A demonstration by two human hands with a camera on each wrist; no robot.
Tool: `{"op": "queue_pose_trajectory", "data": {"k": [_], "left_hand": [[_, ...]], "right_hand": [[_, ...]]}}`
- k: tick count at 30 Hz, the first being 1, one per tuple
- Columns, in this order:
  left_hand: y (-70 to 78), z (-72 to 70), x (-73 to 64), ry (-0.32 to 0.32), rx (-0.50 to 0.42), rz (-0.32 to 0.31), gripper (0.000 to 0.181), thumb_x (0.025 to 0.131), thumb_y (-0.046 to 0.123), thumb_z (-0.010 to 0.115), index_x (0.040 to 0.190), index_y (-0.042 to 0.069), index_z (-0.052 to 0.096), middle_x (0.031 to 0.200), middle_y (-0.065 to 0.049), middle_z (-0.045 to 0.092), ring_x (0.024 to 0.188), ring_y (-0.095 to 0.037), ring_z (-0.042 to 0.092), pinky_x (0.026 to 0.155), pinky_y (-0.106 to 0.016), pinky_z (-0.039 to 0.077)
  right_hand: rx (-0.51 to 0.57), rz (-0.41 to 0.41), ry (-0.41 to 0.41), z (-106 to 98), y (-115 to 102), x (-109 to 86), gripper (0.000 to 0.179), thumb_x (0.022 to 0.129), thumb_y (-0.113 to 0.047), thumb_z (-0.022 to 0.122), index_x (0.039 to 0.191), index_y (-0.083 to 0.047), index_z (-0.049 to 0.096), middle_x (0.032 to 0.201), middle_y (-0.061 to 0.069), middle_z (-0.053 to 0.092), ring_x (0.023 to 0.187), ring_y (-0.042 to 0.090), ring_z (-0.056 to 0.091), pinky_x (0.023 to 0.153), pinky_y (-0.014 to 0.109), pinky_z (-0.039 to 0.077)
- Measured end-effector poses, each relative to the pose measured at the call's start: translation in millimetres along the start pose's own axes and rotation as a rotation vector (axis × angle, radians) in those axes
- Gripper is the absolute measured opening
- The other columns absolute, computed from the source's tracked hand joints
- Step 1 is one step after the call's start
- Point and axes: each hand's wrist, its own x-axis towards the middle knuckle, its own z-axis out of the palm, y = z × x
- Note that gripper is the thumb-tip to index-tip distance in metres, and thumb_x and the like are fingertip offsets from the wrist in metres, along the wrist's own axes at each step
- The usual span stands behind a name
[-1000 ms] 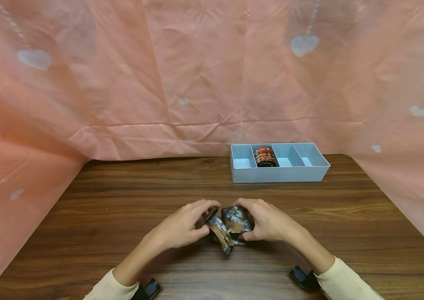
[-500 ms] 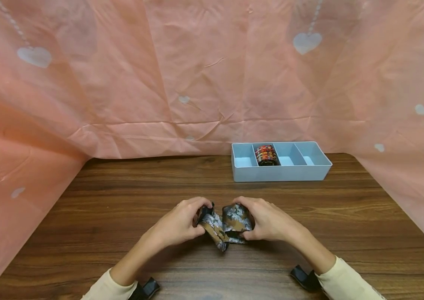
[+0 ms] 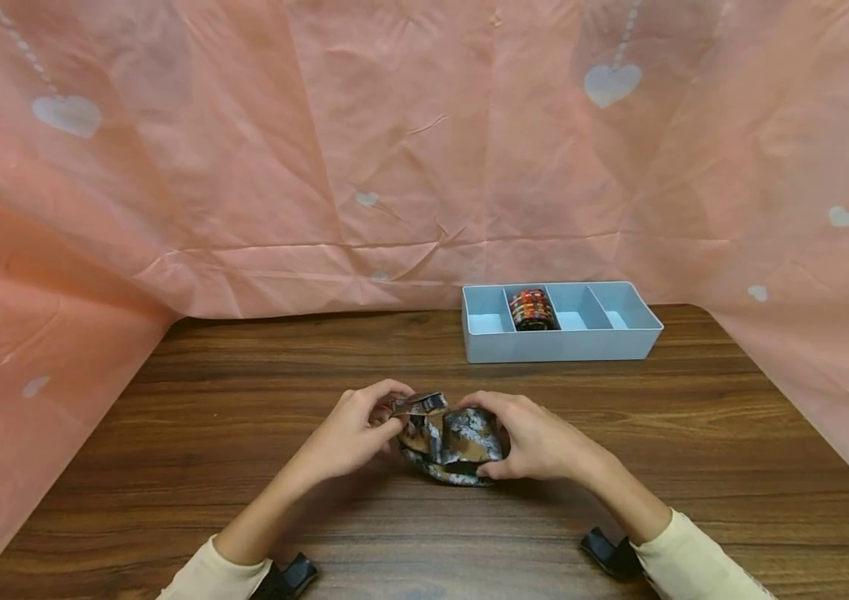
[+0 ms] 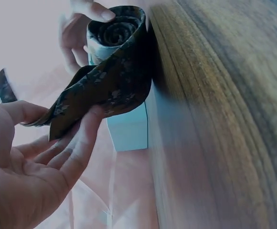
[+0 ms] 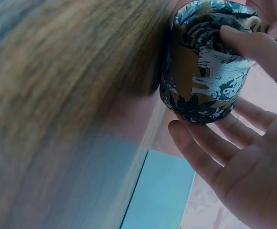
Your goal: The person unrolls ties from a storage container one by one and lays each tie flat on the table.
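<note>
Woodgrain table (image 3: 282, 358), cloth roll (image 3: 471, 437) (flower-printed), left grip (image 3: 352, 431) pinching, right grip (image 3: 536, 437) cupping

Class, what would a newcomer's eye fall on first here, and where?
Probably the partly rolled floral cloth, low mid-picture in the head view: the left hand pinches its unrolled part, the right hand holds its rolled part. Next, the pale blue box beyond the hands, a red patterned bundle in its second compartment from the left. Pink fabric with pale hearts hangs behind.
</note>
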Motion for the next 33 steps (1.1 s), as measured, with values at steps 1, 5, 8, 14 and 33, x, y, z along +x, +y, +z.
{"op": "queue_pose_trajectory", "data": {"k": [1, 5, 8, 14, 33], "left_hand": [[-0.3, -0.5, 0.2, 0.005, -0.048, -0.012, 0.032, 0.093, -0.005, 0.059, 0.125, -0.004, 0.063, 0.096, -0.017, 0.075, 0.064, -0.018, 0.069, 0.055, -0.034, 0.059], [-2.1, -2.3, 0.2, 0.028, -0.146, -0.03, 0.034, 0.093, -0.01, 0.063, 0.126, -0.006, 0.061, 0.091, -0.017, 0.072, 0.062, -0.02, 0.07, 0.058, -0.042, 0.061], [-2.1, -4.0, -0.7, 0.034, -0.147, -0.033, 0.035, 0.092, -0.009, 0.066, 0.127, -0.005, 0.061, 0.08, -0.011, 0.069, 0.058, -0.024, 0.07, 0.059, -0.045, 0.061], [-2.6, -6.9, -2.4, 0.03, -0.206, -0.046, 0.037, 0.091, -0.007, 0.069, 0.127, -0.006, 0.06, 0.086, -0.015, 0.071, 0.06, -0.024, 0.072, 0.061, -0.054, 0.06], [-11.9, -28.6, -8.9, -0.08, -0.398, -0.136, 0.041, 0.095, -0.003, 0.067, 0.133, -0.012, 0.053, 0.111, -0.031, 0.068, 0.082, -0.025, 0.073, 0.069, -0.051, 0.063]], "right_hand": [[0.01, -0.014, 0.007, 0, 1, 0.0, 0.076, 0.074, -0.019, 0.092, 0.139, -0.004, 0.056, 0.126, 0.006, 0.068, 0.109, 0.018, 0.065, 0.092, 0.041, 0.056], [0.036, -0.045, 0.042, 1, 2, -0.4, 0.077, 0.076, -0.025, 0.093, 0.14, -0.001, 0.056, 0.128, 0.007, 0.068, 0.113, 0.019, 0.065, 0.096, 0.043, 0.055], [0.052, -0.051, 0.058, 2, 2, 0.0, 0.078, 0.076, -0.026, 0.093, 0.14, 0.0, 0.057, 0.128, 0.006, 0.069, 0.113, 0.019, 0.066, 0.097, 0.043, 0.055], [0.099, -0.062, 0.057, 3, 3, 0.1, 0.076, 0.076, -0.02, 0.093, 0.14, 0.0, 0.056, 0.126, 0.007, 0.07, 0.101, 0.013, 0.065, 0.086, 0.037, 0.058], [0.101, -0.069, 0.035, 2, 5, 0.0, 0.069, 0.076, -0.014, 0.092, 0.136, -0.001, 0.058, 0.122, 0.007, 0.069, 0.089, 0.008, 0.059, 0.075, 0.032, 0.054]]}}
